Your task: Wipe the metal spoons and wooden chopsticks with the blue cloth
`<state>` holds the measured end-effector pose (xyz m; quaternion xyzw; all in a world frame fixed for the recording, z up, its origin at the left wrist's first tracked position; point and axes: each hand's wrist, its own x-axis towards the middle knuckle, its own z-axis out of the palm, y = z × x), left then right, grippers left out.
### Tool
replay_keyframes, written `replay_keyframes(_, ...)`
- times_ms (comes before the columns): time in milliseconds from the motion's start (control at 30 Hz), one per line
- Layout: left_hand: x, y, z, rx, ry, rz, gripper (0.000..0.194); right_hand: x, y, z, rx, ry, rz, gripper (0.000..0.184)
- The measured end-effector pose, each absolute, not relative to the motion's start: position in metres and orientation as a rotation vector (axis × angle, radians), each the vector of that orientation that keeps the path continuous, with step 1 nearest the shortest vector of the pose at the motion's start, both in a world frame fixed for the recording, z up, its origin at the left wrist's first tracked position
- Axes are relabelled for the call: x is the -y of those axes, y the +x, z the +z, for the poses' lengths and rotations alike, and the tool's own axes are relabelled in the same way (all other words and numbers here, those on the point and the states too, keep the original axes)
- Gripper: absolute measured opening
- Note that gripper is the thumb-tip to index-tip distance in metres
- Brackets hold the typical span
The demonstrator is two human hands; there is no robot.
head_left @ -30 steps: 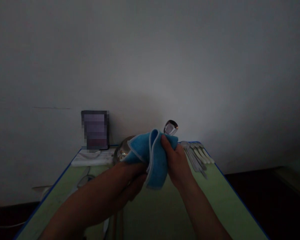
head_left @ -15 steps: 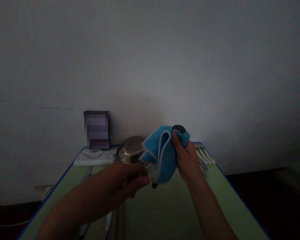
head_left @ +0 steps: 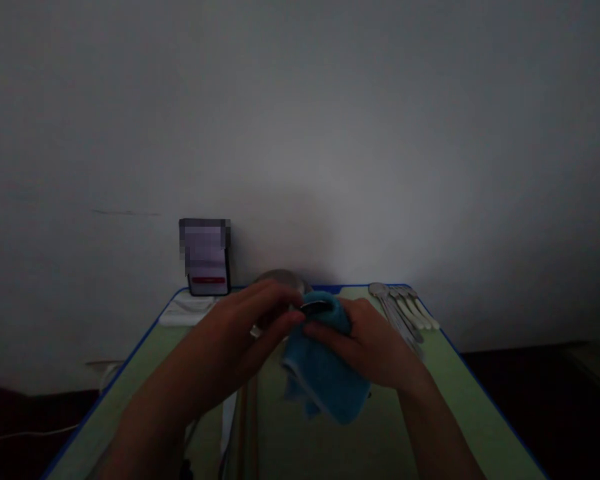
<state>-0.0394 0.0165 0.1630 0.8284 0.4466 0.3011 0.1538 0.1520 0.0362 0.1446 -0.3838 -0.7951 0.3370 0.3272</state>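
My right hand (head_left: 367, 340) is closed round a blue cloth (head_left: 330, 387) with a pale edge, its thumb pressed across the front. Folded in the top of the cloth is a spoon (head_left: 316, 307); only a dark, shiny metal part shows. The fingertips of my left hand (head_left: 250, 327) pinch this metal at its left end, beside the cloth. Both hands are raised over the green table, and the rest of the spoon is hidden by cloth and fingers.
Several spoons (head_left: 403, 310) lie at the back right of the green table (head_left: 330, 447). A metal bowl (head_left: 283, 275) sits behind my hands. A phone (head_left: 209, 260) leans on the wall beside a white packet (head_left: 185, 311). A knife (head_left: 228, 420) and wooden sticks (head_left: 248, 433) lie in front.
My right hand has moved left and turned, bringing the cloth and spoon towards my left hand. My left hand has risen, and its fingers now touch the spoon. The view has shifted slightly.
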Motion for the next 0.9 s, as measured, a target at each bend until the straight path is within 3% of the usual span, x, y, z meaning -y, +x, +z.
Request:
replay_keyframes(467,-0.013,-0.054,0.168,-1.693,2.517,1.158,0.018,-0.032,0.169,0.158,2.302,-0.981,0.805,0.031)
replay_keyframes(600,-0.016,-0.061,0.163,-1.516,2.454,1.101,0.013,-0.034,0.181,0.161,2.384,-1.011,0.735,0.031)
replay_keyframes(733,-0.015,-0.062,0.157,-1.204,2.439,1.015,0.048,-0.033,0.192,0.163,2.43,-1.039,0.731,0.032)
replay_keyframes(900,-0.011,-0.063,0.161,-1.095,2.473,1.107,0.044,-0.031,0.194,0.163,2.407,-1.0,0.885,0.03)
